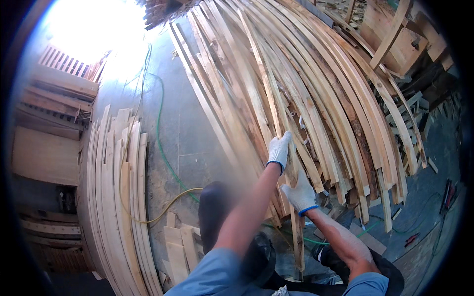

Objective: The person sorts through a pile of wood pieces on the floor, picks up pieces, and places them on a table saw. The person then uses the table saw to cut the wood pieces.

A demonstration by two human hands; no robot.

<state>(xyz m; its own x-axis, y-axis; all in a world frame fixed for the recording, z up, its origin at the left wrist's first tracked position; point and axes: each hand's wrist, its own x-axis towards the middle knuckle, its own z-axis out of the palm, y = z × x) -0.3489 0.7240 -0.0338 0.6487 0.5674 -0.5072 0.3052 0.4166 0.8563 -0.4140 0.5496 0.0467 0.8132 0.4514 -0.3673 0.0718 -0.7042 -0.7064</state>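
My left hand (280, 149), in a white knit glove with a blue cuff, is closed on a long, narrow wooden board (262, 69). The board slants from the far end of the pile down toward my legs. Lower along it, my right hand (299, 193), gloved the same way, grips the board with the thumb on its left side and the fingers on its right. Under and beside both hands lies a wide pile of long rough boards (321, 93), some with bark edges. The gloves hide parts of the held board.
A neater stack of pale boards (111, 197) lies on the left. A green hose (162, 123) and a yellow hose (165, 207) cross the grey floor (170, 98). Short wood pieces (178, 246) lie by my left leg. Red-handled pliers (412, 240) rest at right.
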